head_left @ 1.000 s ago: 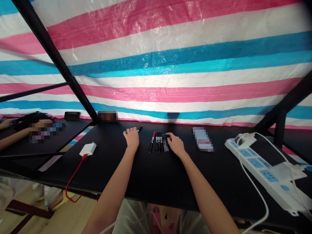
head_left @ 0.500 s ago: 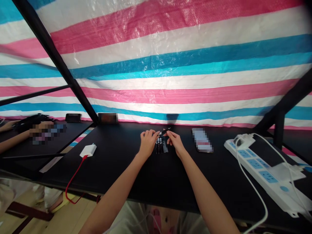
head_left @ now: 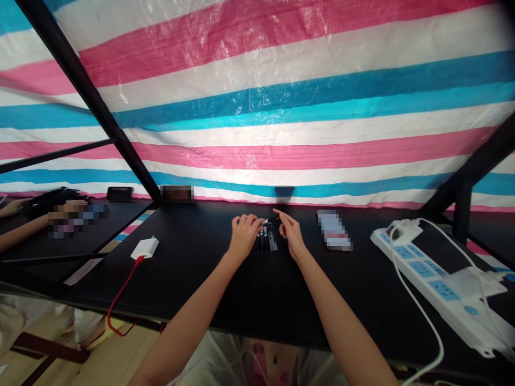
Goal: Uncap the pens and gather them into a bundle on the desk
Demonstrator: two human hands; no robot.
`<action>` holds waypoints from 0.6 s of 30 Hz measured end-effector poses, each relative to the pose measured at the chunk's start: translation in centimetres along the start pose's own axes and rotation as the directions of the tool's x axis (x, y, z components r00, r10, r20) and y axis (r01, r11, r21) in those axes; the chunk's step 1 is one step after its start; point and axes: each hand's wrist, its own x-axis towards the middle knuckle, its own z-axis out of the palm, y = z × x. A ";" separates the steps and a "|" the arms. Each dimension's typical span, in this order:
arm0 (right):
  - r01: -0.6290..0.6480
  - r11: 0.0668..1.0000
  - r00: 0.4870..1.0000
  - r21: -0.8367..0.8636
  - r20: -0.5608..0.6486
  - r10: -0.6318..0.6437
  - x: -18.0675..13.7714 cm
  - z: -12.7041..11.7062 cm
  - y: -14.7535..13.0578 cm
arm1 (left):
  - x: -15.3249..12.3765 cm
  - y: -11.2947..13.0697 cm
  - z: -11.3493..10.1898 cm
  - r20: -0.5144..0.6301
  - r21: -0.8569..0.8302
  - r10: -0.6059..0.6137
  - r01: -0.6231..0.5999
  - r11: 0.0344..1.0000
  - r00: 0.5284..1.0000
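Both my hands meet over the middle of a black table (head_left: 249, 289). My left hand (head_left: 243, 236) is closed, its fingertips pinching one end of a black pen (head_left: 270, 220). My right hand (head_left: 292, 233) pinches the pen's other end with thumb and forefinger. The pen is held a little above the tabletop, tilted up to the right. Under it lies a row of several black pens (head_left: 266, 239), side by side, partly hidden by my left hand.
A blurred flat object (head_left: 333, 229) lies right of my hands. A white power strip (head_left: 438, 281) with cords sits far right. A white charger (head_left: 145, 248) with a red cable lies left. Another person's arm (head_left: 24, 230) rests on the neighbouring table. A striped tarp hangs behind.
My left hand picked up the lone pen from the left and carried it right to the pen row. My right hand lifted off the row and now pinches that pen's other end.
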 end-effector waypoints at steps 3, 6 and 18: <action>-0.020 0.999 1.000 0.035 -0.003 0.020 0.1 -0.3 0.1 | 0.0 -0.1 0.1 0.006 0.017 0.002 -0.002 1.000 1.000; -0.007 0.997 0.996 0.073 -0.093 0.014 0.6 -1.0 0.4 | 0.1 -0.7 -0.1 0.003 0.027 -0.007 0.007 1.000 1.000; -0.043 0.954 0.956 -0.297 -0.290 -0.047 1.5 -2.8 0.8 | 0.4 -5.6 -0.5 0.094 0.082 -0.314 0.307 0.948 0.945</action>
